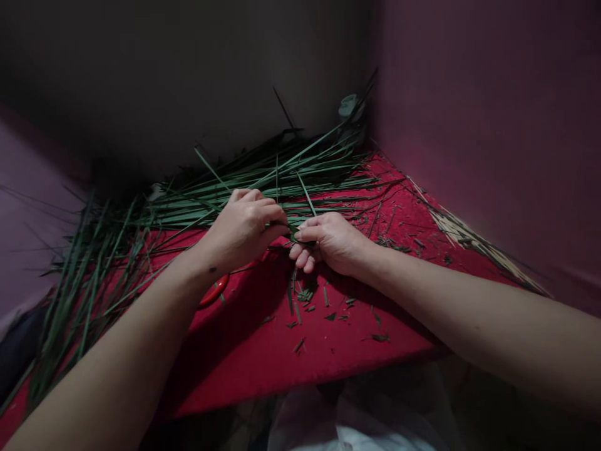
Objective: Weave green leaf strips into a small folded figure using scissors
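Both hands meet above the middle of a red-covered table (pixel 263 369). My left hand (pixel 248 219) is closed, with thumb and fingers pinching a green leaf strip. Facing it, my right hand (pixel 331 241) pinches the same green leaf strip (pixel 293 233) between thumb and forefinger, its other fingers curled below. Most of the strip is hidden by the fingers. Under my left wrist lies a red handle loop (pixel 216 293), perhaps of scissors, partly covered by the arm. Small cut leaf bits (pixel 305 294) are scattered below my right hand.
Long green leaf blades (pixel 206 203) are heaped along the back, and more blades (pixel 79 294) spread down the left side. A bundle of pale thin sticks (pixel 462 235) lies along the right wall. A whitish object (pixel 347 105) stands in the back corner. Walls enclose the table.
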A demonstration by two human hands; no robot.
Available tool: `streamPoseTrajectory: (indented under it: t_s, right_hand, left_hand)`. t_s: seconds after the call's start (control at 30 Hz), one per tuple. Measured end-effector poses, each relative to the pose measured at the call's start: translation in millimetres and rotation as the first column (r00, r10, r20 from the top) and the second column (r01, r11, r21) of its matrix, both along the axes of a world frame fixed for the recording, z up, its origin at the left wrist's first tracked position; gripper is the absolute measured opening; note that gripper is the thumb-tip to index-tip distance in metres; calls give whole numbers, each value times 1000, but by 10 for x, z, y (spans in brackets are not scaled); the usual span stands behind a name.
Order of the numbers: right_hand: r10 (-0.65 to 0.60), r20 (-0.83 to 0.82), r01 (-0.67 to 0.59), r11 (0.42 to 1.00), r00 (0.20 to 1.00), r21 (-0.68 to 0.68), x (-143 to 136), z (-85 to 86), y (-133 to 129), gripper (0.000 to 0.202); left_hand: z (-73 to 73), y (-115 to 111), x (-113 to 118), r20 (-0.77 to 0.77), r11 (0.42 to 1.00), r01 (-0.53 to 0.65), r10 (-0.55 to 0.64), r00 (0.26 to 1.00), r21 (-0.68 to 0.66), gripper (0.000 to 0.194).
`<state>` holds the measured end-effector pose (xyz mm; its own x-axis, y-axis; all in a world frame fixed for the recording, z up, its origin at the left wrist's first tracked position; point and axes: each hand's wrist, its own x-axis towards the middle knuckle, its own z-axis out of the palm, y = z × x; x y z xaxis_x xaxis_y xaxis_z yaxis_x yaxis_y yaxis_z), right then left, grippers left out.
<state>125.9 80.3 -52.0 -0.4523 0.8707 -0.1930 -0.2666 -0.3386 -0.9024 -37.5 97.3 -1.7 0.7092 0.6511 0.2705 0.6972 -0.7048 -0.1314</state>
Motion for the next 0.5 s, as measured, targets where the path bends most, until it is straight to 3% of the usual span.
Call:
streamPoseTrajectory:
  t_s: [0.2, 0.5]
  right_hand:
    - [18, -29, -19, 999, 999, -38, 12, 13, -13, 17]
    - [46, -4, -46, 991, 999, -124, 29, 74, 2, 17]
  left_hand:
    - [21, -1, -1, 29, 990, -55, 59, 998, -128, 16]
    - [57, -1, -4, 55, 982, -66, 77, 996, -179, 22]
